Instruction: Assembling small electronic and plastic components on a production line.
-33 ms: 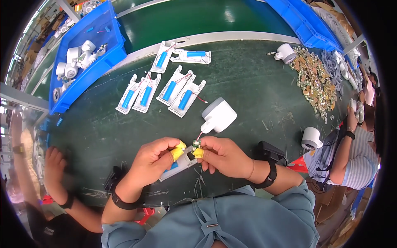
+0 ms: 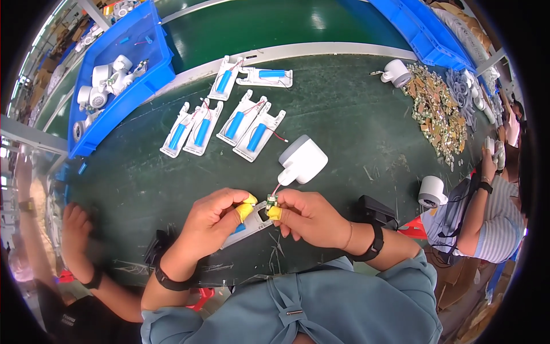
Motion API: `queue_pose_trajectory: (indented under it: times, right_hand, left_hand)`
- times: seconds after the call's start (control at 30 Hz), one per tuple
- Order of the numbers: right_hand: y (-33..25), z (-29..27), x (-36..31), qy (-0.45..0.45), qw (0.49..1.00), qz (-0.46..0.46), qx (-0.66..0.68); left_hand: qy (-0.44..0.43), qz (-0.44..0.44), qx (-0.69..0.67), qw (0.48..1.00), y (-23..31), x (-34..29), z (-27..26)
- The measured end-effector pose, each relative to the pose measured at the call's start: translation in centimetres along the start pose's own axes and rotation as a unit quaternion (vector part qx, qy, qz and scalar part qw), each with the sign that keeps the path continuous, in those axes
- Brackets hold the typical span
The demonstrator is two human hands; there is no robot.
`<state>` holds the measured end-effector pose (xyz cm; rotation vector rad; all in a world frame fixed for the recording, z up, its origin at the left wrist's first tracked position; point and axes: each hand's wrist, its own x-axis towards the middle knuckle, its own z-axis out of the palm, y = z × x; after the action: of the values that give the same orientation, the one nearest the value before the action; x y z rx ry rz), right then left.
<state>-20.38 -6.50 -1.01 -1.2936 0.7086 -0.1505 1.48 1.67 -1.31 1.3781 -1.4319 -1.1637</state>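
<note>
My right hand pinches a small green circuit board between thumb and forefinger. A thin reddish wire runs from the board up to a white rounded head lying on the table. Left of it, my left hand is closed in a pinch; whatever is between its fingertips is too small to make out. Yellow covers sit on fingertips of both hands. Under my hands lies a white plastic casing half, with a blue battery partly hidden by my left hand.
Several white casings with blue batteries lie beyond my hands. A blue bin of white heads stands at far left. Right are a pile of circuit boards, another blue bin and a white head. Co-workers' arms show on both sides.
</note>
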Motion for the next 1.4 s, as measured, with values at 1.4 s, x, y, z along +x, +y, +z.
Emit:
queue_pose_trajectory:
  times: [1.4]
  right_hand:
    - [2.4,2.9,0.2,0.180,0.857,-0.290,-0.387]
  left_hand:
    - [-0.012,-0.023,0.099,0.995,1.2,-0.1,1.7]
